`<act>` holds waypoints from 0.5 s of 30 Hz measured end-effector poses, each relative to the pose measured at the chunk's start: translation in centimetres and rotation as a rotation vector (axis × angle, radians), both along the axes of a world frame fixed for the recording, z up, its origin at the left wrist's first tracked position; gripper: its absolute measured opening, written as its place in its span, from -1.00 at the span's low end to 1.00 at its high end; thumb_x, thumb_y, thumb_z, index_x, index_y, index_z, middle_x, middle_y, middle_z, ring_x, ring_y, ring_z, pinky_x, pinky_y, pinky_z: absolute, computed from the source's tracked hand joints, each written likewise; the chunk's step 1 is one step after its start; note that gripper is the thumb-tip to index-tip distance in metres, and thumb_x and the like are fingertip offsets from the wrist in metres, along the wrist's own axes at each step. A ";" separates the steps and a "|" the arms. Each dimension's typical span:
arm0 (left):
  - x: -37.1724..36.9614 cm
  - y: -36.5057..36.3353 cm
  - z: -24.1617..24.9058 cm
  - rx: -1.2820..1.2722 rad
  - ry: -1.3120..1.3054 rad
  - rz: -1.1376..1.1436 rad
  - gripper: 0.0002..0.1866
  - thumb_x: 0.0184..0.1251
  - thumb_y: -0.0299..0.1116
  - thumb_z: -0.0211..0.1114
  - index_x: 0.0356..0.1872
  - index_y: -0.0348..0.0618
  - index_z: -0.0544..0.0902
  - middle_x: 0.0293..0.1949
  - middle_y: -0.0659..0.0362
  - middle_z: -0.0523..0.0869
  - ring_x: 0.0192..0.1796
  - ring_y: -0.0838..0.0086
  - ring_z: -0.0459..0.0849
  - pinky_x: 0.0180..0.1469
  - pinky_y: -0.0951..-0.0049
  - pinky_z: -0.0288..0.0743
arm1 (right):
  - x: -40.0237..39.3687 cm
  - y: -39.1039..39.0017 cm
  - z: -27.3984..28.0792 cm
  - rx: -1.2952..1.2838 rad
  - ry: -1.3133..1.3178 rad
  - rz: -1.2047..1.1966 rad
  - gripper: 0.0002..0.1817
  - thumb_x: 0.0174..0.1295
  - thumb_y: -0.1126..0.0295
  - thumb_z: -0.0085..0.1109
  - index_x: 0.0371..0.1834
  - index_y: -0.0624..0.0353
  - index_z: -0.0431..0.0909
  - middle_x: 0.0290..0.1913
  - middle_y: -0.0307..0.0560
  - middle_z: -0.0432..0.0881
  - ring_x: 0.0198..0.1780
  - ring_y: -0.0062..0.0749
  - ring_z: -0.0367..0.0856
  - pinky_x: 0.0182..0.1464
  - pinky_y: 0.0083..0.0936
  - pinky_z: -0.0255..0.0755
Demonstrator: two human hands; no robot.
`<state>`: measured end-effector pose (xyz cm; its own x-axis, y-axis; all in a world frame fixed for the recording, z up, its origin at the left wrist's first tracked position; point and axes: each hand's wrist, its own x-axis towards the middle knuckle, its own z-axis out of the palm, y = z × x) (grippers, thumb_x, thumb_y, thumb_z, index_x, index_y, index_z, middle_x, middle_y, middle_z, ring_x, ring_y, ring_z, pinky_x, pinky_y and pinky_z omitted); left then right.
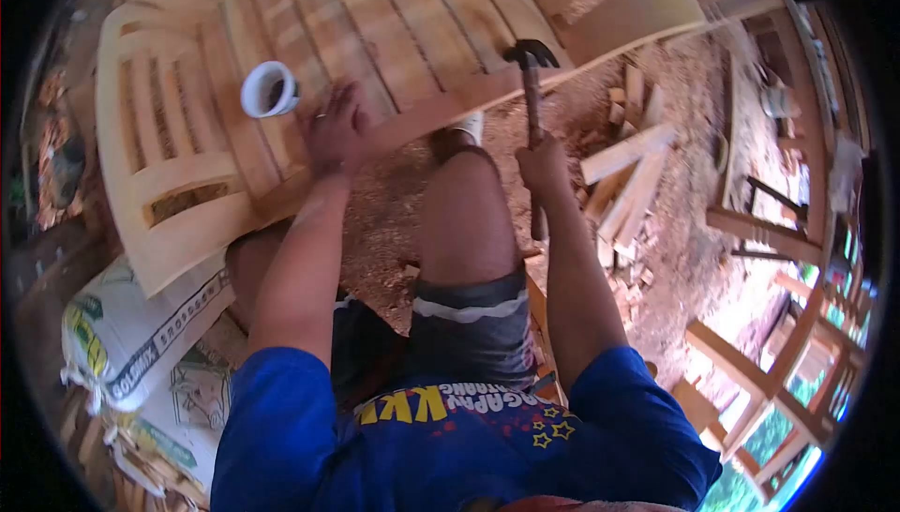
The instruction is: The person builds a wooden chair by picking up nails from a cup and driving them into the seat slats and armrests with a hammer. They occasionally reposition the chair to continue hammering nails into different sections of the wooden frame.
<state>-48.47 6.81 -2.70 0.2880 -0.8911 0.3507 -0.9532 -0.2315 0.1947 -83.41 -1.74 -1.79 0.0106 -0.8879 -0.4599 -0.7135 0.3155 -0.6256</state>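
My right hand (544, 170) is closed around the wooden handle of a claw hammer (533, 104). The hammer points away from me, its dark head (531, 51) over the right end of the bench's front rail (441, 111). My left hand (337, 132), with a ring on one finger, rests at the front edge of the slatted wooden bench (347, 24). Its fingers reach forward over the seat and look slightly blurred; I make out nothing held in them. Just left of that hand, a white cup (269, 90) with dark contents stands on the slats.
Wood offcuts (630, 170) lie on the sawdust-covered ground to the right of my knee. Printed sacks (141, 324) are stacked at the left. Wooden frames (769, 362) stand at the far right. The bench's slotted armrest side (169, 137) rises at the left.
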 end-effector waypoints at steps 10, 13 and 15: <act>14.6 -1.2 7.0 0.089 0.055 0.200 -0.71 0.33 -0.30 0.33 0.04 -0.06 0.79 -0.02 -0.02 0.81 0.00 0.03 0.80 0.10 0.12 0.67 | 0.1 0.1 0.9 -0.014 0.098 0.025 -0.55 0.12 0.31 0.24 0.03 0.38 0.64 -0.12 0.42 0.74 0.02 0.29 0.75 0.09 0.02 0.59; 22.4 -2.6 0.5 0.528 0.101 0.198 -0.66 0.36 -0.28 0.30 0.07 -0.17 0.78 0.07 -0.09 0.79 0.11 0.05 0.79 0.17 0.10 0.66 | 0.7 0.0 2.2 0.020 0.172 0.053 -0.52 0.14 0.29 0.25 0.11 0.31 0.65 -0.05 0.38 0.75 0.08 0.24 0.75 0.16 0.01 0.59; 22.3 -4.7 -0.5 0.714 0.154 0.235 -0.65 0.37 -0.28 0.27 0.07 -0.23 0.78 0.09 -0.11 0.79 0.16 0.05 0.78 0.19 0.08 0.65 | 0.4 0.2 1.0 0.017 0.131 0.036 -0.51 0.15 0.29 0.25 0.16 0.26 0.65 0.00 0.37 0.75 0.12 0.22 0.74 0.21 0.01 0.58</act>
<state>-26.15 2.12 -3.20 0.4969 -0.7956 -0.3466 -0.8375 -0.5443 0.0487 -82.97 -1.59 -0.75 -0.0185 -0.8803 -0.4741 -0.7996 0.2977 -0.5216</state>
